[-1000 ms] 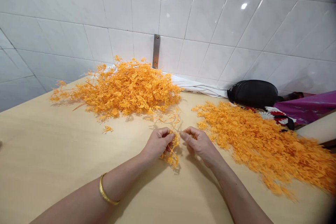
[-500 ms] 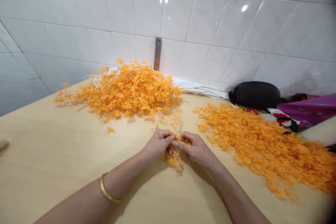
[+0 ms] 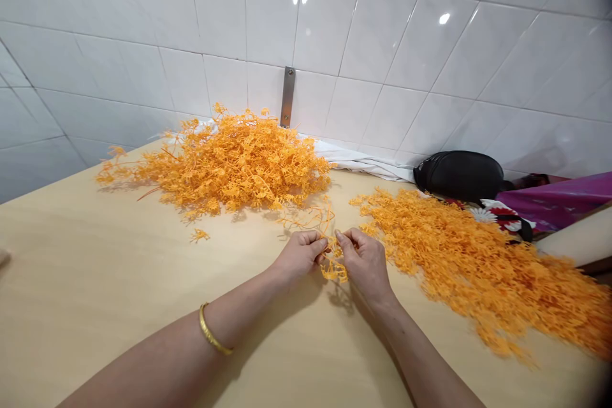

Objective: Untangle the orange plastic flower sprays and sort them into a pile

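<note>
Between my hands, above the table, is an orange artificial flower sprig (image 3: 333, 269) with thin branching stems. My left hand (image 3: 302, 254) pinches its stem between thumb and fingers. Close beside it, my right hand (image 3: 366, 260) is closed, thumb against the fingers, on an upper part of the same sprig; the exact grip is partly hidden. Thin orange stems (image 3: 310, 217) lie just beyond my fingers. Behind them a tall pile of orange sprigs (image 3: 239, 162) spreads on the table. A flatter heap of orange pieces (image 3: 478, 261) lies to the right of my right hand.
The pale wooden table (image 3: 119, 280) meets a white tiled wall (image 3: 268, 13). A metal bracket (image 3: 287, 97) is fixed there. White cloth (image 3: 363, 162) runs along the back edge. At the right are a black case (image 3: 459, 173) and purple material (image 3: 559, 201). One small orange piece (image 3: 199, 235) lies alone.
Both hands have shifted slightly right and up with the sprig. My right hand has turned, its thumb now pointing upward and its fingers more closed. The piles look unchanged.
</note>
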`<action>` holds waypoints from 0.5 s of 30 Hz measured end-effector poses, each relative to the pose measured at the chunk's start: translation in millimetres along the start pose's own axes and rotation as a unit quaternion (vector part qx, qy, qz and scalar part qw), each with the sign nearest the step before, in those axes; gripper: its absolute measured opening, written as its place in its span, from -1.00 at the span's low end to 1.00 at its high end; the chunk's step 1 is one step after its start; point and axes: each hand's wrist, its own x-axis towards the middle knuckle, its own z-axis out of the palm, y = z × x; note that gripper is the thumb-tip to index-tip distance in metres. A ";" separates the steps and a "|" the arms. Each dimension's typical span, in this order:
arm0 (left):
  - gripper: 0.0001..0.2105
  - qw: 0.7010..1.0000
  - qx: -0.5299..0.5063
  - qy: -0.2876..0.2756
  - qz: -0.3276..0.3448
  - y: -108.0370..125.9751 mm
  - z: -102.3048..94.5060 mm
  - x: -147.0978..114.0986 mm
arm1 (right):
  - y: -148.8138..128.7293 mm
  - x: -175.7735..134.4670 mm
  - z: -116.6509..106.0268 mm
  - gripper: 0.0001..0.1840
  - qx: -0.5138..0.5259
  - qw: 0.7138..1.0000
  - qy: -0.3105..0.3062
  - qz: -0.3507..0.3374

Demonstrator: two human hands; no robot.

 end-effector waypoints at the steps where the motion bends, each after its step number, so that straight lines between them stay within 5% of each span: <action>1: -0.80 1.000 -0.007 -0.001 -0.001 0.1 0.5 -0.5 | 1.0 1.1 -1.6 -0.67 0.006 1.000 -0.002 0.003; 8: -0.88 0.997 -0.063 -0.033 0.000 -3.8 -4.0 -8.0 | 6.6 3.5 -5.8 -0.66 0.132 0.984 -0.113 0.039; 15: -0.89 1.000 -0.002 -0.021 0.003 -4.3 -5.3 -9.4 | 2.3 -1.4 -1.5 -0.70 0.156 0.966 -0.206 0.020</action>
